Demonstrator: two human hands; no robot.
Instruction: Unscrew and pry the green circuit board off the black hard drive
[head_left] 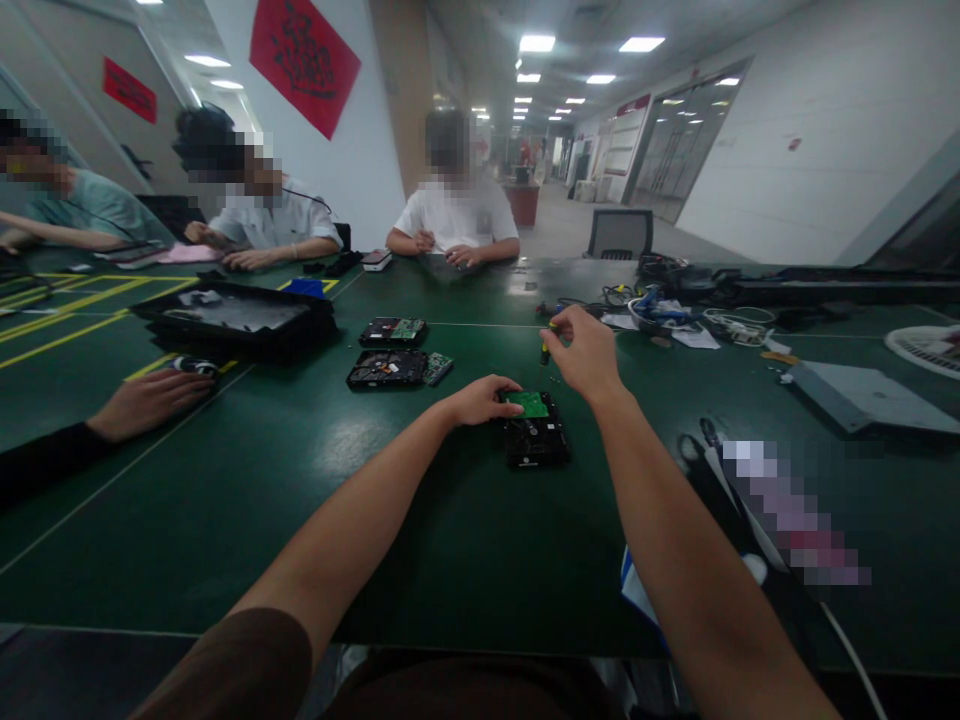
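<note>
Left hand (484, 401) grips drive (537, 443); right hand (585, 350) pinches screwdriver (545, 353), raised. Apparently between screws; next calls for steady tip alignment.

Drive (537, 440) on table (465, 560), tray (255, 340) left; cables (654, 310) right

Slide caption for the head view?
Left hand gripping a hard drive, right hand holding a yellow-and-black tool, at a green table.

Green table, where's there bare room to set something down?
The table is bare between the left forearm and the co-worker's hand, and between both forearms, this side of the hard drive, except a blue-and-white item at the right. It's crowded at right, with cables and a flat grey box, and around the black tray.
</note>
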